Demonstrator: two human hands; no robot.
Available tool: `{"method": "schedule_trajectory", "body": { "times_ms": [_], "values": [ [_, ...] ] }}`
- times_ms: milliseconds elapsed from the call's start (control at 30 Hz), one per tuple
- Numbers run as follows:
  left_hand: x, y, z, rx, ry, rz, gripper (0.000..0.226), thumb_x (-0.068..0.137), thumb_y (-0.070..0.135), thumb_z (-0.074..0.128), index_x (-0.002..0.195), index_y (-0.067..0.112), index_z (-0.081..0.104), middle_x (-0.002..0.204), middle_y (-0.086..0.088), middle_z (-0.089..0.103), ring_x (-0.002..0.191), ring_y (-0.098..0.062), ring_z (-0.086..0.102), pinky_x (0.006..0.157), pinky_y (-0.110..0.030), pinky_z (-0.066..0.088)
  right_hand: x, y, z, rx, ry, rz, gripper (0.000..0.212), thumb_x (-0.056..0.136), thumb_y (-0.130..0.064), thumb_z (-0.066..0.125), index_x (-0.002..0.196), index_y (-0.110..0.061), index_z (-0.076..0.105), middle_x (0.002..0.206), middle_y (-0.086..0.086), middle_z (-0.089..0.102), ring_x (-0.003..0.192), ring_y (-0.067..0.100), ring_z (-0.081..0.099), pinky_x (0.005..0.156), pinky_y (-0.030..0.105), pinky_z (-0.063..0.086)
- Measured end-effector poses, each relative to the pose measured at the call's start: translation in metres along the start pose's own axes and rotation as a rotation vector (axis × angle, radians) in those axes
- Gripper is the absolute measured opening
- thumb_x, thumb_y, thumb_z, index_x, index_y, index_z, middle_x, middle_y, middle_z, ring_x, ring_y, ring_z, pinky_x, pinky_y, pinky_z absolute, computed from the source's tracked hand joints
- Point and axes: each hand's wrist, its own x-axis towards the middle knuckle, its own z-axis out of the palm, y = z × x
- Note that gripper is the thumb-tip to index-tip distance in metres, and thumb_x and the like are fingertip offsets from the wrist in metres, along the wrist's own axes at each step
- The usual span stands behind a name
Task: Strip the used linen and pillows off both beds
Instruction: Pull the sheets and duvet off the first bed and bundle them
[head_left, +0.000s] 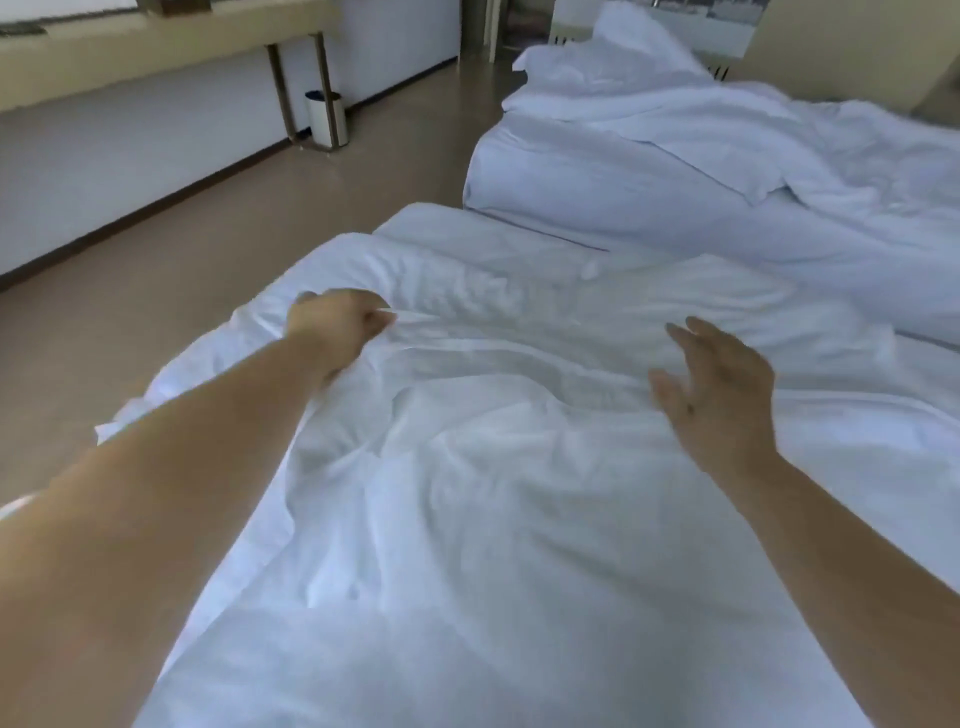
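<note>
Now stripping near bed: left hand (340, 325) grip bunched on white sheet (467, 467); right hand (719, 392) wide, hovering above. Next: right grabs fold, both pull. Far bed (727, 171) unstripped.

Plain white near bed linen (493, 467); white, bluish-cast far bed linen (779, 171); plain tan floor (208, 223); white bin (327, 119), dark blue rim; dark brown skirting (140, 214); pale beige desk (156, 47).
</note>
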Motion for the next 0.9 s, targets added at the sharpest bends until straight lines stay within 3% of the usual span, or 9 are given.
{"method": "schedule_trajectory", "body": {
  "times_ms": [100, 200, 267, 367, 433, 567, 733, 833, 900],
  "values": [
    [0.027, -0.03, 0.066, -0.042, -0.195, -0.019, 0.036, 0.099, 0.035, 0.035, 0.116, 0.018, 0.06, 0.124, -0.01, 0.06, 0.117, -0.028, 0.051, 0.097, -0.029, 0.032, -0.018, -0.046, 0.066, -0.2, -0.402, -0.178, 0.084, 0.068, -0.07, 0.024, 0.134, -0.019, 0.038, 0.136, 0.013, 0.051, 0.128, 0.026, 0.033, 0.101, 0.058, 0.025],
    [0.029, -0.04, 0.11, -0.113, -0.355, -0.011, 0.037, 0.1, 0.033, 0.03, 0.123, 0.02, 0.055, 0.131, -0.007, 0.056, 0.12, -0.023, 0.05, 0.099, -0.028, 0.032, -0.018, -0.062, 0.107, -0.283, -0.796, 0.045, 0.126, 0.037, -0.085, -0.025, 0.148, -0.031, 0.003, 0.158, -0.003, 0.0, 0.145, 0.018, -0.003, 0.109, 0.062, -0.001],
    [0.012, -0.046, 0.115, -0.293, -0.333, 0.036, 0.047, 0.097, 0.044, 0.029, 0.134, 0.02, 0.046, 0.139, -0.004, 0.048, 0.127, -0.019, 0.045, 0.104, -0.026, 0.029, -0.012, -0.069, 0.12, -0.301, -0.917, 0.191, 0.104, 0.058, -0.082, -0.019, 0.148, -0.031, 0.001, 0.157, -0.008, -0.009, 0.145, 0.014, -0.01, 0.11, 0.059, -0.007],
    [-0.024, -0.052, 0.094, -0.45, -0.322, 0.287, 0.107, 0.054, 0.094, 0.004, 0.141, 0.034, 0.02, 0.143, 0.022, 0.019, 0.132, 0.004, 0.021, 0.111, -0.019, 0.006, 0.001, -0.08, 0.128, -0.33, -0.97, 0.267, 0.059, 0.095, -0.054, 0.013, 0.148, -0.029, 0.005, 0.157, -0.007, -0.01, 0.144, 0.014, -0.01, 0.109, 0.06, -0.007],
    [-0.052, -0.07, 0.093, -0.199, -0.311, 0.462, 0.109, 0.046, 0.097, 0.015, 0.14, 0.042, 0.008, 0.144, 0.025, 0.012, 0.131, 0.007, 0.012, 0.11, -0.021, -0.008, 0.006, -0.086, 0.132, -0.337, -0.994, 0.308, 0.057, 0.096, -0.05, 0.015, 0.148, -0.029, 0.003, 0.157, -0.006, -0.009, 0.145, 0.015, -0.009, 0.109, 0.06, -0.007],
    [-0.081, -0.121, 0.121, 0.126, -0.267, 0.448, 0.126, 0.03, 0.055, 0.081, 0.137, 0.021, 0.024, 0.13, -0.011, 0.044, 0.117, -0.023, 0.039, 0.114, -0.035, -0.006, 0.008, -0.096, 0.13, -0.323, -0.984, 0.381, 0.059, 0.095, -0.052, 0.015, 0.148, -0.029, 0.003, 0.157, -0.007, -0.007, 0.145, 0.016, -0.009, 0.109, 0.06, -0.006],
    [-0.087, -0.136, 0.108, 0.101, -0.144, 0.291, 0.114, 0.02, 0.036, 0.091, 0.121, 0.014, 0.043, 0.106, -0.018, 0.068, 0.102, -0.034, 0.056, 0.099, -0.037, 0.025, -0.009, -0.126, 0.118, -0.282, -0.812, 0.395, 0.076, 0.091, -0.058, 0.03, 0.149, -0.019, -0.002, 0.157, -0.003, -0.008, 0.145, 0.017, -0.007, 0.111, 0.058, -0.003],
    [-0.112, -0.152, 0.092, 0.073, -0.051, 0.182, 0.114, 0.014, 0.034, 0.09, 0.116, 0.01, 0.046, 0.105, -0.019, 0.064, 0.098, -0.028, 0.041, 0.105, -0.036, 0.017, -0.032, -0.163, 0.117, -0.123, -0.619, 0.208, 0.1, 0.077, -0.055, 0.059, 0.146, -0.023, -0.006, 0.157, 0.006, -0.002, 0.145, 0.021, 0.001, 0.112, 0.053, -0.006],
    [-0.137, -0.166, 0.086, 0.09, 0.007, 0.119, 0.114, 0.013, 0.035, 0.088, 0.115, 0.01, 0.045, 0.11, -0.014, 0.052, 0.095, -0.027, 0.04, 0.111, -0.034, 0.007, -0.045, -0.194, 0.116, -0.055, -0.528, -0.011, 0.113, 0.052, -0.061, 0.075, 0.14, -0.021, 0.018, 0.15, 0.015, 0.026, 0.136, 0.029, 0.02, 0.106, 0.061, 0.011]
  ]
}}
